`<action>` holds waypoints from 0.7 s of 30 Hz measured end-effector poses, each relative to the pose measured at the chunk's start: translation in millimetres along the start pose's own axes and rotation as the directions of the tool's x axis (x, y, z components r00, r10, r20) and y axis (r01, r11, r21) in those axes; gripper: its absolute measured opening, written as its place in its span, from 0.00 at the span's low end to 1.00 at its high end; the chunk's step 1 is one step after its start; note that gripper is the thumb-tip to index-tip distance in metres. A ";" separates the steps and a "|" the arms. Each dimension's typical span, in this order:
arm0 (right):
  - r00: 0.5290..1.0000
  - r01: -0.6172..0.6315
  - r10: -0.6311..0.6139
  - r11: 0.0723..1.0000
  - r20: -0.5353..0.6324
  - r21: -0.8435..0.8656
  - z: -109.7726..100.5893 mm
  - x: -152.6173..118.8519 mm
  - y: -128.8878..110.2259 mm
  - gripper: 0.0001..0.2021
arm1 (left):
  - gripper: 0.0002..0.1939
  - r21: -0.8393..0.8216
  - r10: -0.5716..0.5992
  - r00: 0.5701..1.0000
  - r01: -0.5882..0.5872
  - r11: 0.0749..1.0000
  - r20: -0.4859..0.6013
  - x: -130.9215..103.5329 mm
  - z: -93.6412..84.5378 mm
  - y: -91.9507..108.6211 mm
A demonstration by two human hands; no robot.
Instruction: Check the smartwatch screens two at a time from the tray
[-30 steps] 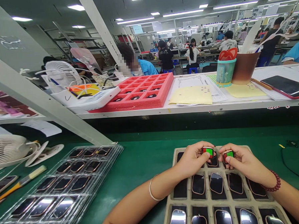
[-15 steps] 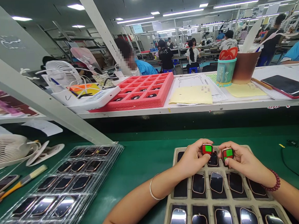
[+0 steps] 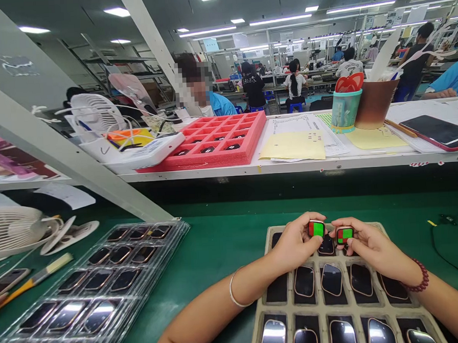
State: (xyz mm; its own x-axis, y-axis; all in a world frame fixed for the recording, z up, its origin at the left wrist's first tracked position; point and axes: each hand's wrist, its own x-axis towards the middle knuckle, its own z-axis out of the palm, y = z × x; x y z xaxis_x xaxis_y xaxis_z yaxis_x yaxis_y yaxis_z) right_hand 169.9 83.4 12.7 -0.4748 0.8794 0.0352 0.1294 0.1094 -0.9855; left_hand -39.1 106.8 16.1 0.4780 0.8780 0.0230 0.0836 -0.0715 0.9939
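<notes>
My left hand (image 3: pixel 297 239) is closed on a smartwatch body (image 3: pixel 316 229) whose lit screen shows red and green blocks. Close to its right, my right hand (image 3: pixel 369 243) pinches a second smartwatch body (image 3: pixel 345 235), also lit red and green. Both are held upright above the far row of a beige compartment tray (image 3: pixel 324 310). Dark-screened watch bodies with gold rims, such as this watch (image 3: pixel 332 279), lie in the tray's compartments. Part of the far row is hidden behind my hands.
At left, a clear plastic tray (image 3: pixel 133 294) holds several dark watch bodies. A brush (image 3: pixel 46 270) and a white fan (image 3: pixel 15 230) lie beyond it. Across the back runs a white shelf (image 3: pixel 290 167) with a red foam tray (image 3: pixel 247 152), papers, cups and a phone (image 3: pixel 438 131). A cable lies at right.
The watch in my right hand has shifted slightly left and turned, closer to the other watch. Red and green areas on both screens look different. My left hand has barely moved.
</notes>
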 end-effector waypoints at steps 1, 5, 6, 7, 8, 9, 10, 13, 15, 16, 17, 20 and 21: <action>1.000 0.001 -0.001 1.000 -0.002 -0.002 -0.2 0.3 0.1 0.15 | 0.20 0.009 0.001 1.000 -0.001 1.000 0.001 0.2 -0.1 -1.2; 1.000 -0.015 0.015 1.000 -0.005 0.011 0.2 0.4 -0.1 0.16 | 0.22 -0.048 0.032 0.999 -0.031 0.998 0.022 1.2 0.1 -6.0; 1.000 -0.023 0.023 1.000 -0.006 0.016 0.4 0.3 -0.2 0.16 | 0.22 -0.066 0.034 0.999 -0.033 0.997 0.026 1.3 0.2 -6.7; 1.000 -0.029 0.029 0.999 -0.007 0.023 0.6 0.1 -0.3 0.16 | 0.23 -0.077 0.031 0.999 -0.029 0.997 0.029 1.3 0.3 -7.2; 0.999 -0.032 0.032 0.999 -0.007 0.029 0.7 -0.1 -0.4 0.16 | 0.23 -0.082 0.025 0.999 -0.022 0.996 0.032 1.2 0.3 -7.4; 0.999 -0.032 0.032 0.999 -0.007 0.032 0.7 -0.2 -0.4 0.16 | 0.23 -0.084 0.018 0.999 -0.015 0.996 0.035 1.0 0.3 -7.3; 1.000 -0.030 0.030 0.999 -0.005 0.033 0.8 -0.3 -0.4 0.15 | 0.23 -0.086 0.012 0.999 -0.009 0.996 0.038 0.7 0.2 -6.9; 1.000 -0.026 0.027 0.999 -0.002 0.025 0.5 -0.3 -0.6 0.14 | 0.24 -0.099 0.010 0.999 -0.006 0.995 0.041 -0.1 0.2 -5.1; 1.000 -0.030 0.030 0.999 -0.005 0.011 0.4 -0.3 -0.9 0.13 | 0.24 -0.100 0.007 0.999 -0.003 0.995 0.041 -0.6 0.3 -4.3; 1.000 -0.030 0.030 1.000 -0.008 0.004 0.4 -0.4 -1.2 0.13 | 0.24 -0.098 0.003 0.999 0.001 0.995 0.042 -0.8 0.4 -4.3; 1.000 -0.029 0.029 1.000 -0.011 -0.002 0.4 -0.5 -1.5 0.12 | 0.24 -0.097 -0.001 0.999 0.005 0.995 0.045 -0.9 0.5 -4.4; 1.000 -0.021 0.021 1.000 -0.018 -0.014 0.8 -1.0 -2.8 0.10 | 0.23 -0.117 -0.003 0.999 0.009 0.993 0.054 -1.1 1.0 -4.8; 1.000 -0.020 0.020 1.000 -0.020 -0.020 1.0 -1.2 -3.3 0.10 | 0.23 -0.127 -0.003 0.998 0.010 0.992 0.058 -1.2 1.1 -4.3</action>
State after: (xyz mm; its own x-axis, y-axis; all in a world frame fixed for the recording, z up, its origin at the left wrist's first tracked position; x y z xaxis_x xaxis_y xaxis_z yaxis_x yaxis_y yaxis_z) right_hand 169.1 81.5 15.8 -0.4542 0.8907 0.0192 0.1567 0.1011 -0.9825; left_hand -39.0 105.6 11.7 0.5274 0.8495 0.0139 -0.0232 -0.0019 0.9997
